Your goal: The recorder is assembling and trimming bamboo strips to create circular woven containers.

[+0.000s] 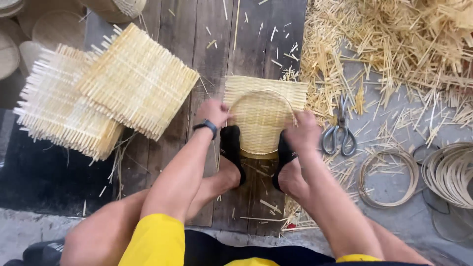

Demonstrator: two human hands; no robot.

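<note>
You are sitting over a floor of dark wooden planks (172, 162), working a square woven bamboo mat (266, 93) with a round bamboo hoop (261, 120) lying on top of it. The mat is resting on the planks between your two feet in black socks (231, 148), which are bearing on its near edge. Your left hand (213, 112), with a dark wristband (206, 126) on the wrist, is gripping the hoop and mat at the left rim; your right hand (303, 130) is closing on the right rim likewise. How tightly the fingers are clenching cannot be told.

A stack of finished woven mats (108, 88) is lying well apart to your left. A pair of scissors (340, 133) is lying just beside your right hand on the grey floor. Spare coiled hoops (451, 172) are sitting further right, and loose bamboo offcuts (394, 44) are heaping up beyond them.
</note>
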